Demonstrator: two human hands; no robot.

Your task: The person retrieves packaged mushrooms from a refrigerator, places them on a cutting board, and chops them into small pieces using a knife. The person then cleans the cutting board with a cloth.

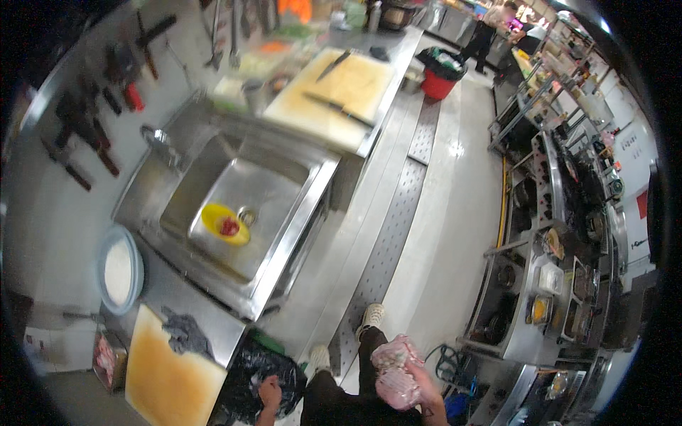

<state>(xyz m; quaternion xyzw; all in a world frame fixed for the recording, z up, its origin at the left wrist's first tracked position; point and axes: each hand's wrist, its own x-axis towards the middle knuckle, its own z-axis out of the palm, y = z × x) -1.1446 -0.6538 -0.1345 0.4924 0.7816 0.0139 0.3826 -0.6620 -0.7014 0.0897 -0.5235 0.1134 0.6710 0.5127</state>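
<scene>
My right hand (421,382) grips a pink and white bundle (397,367), which looks like raw meat in clear plastic wrap, in front of my right leg. Lower left, my left hand (270,393) hangs over a bin lined with a black plastic bag (250,367). Its fingers look curled, but blur hides whether anything is in them. Beside that bin lies a stained cutting board (176,373) with a crumpled dark grey cloth (186,335) on its far corner. In the steel sink (277,186) sits a yellow bowl (213,215) holding something red.
Two knives lie on the far cutting board (325,96). A pale blue basin (139,266) with white contents stands left of the sink. Along the floor runs a perforated drain cover (391,234). A red bin (439,85) stands ahead; stoves (551,181) line the right; people stand far off.
</scene>
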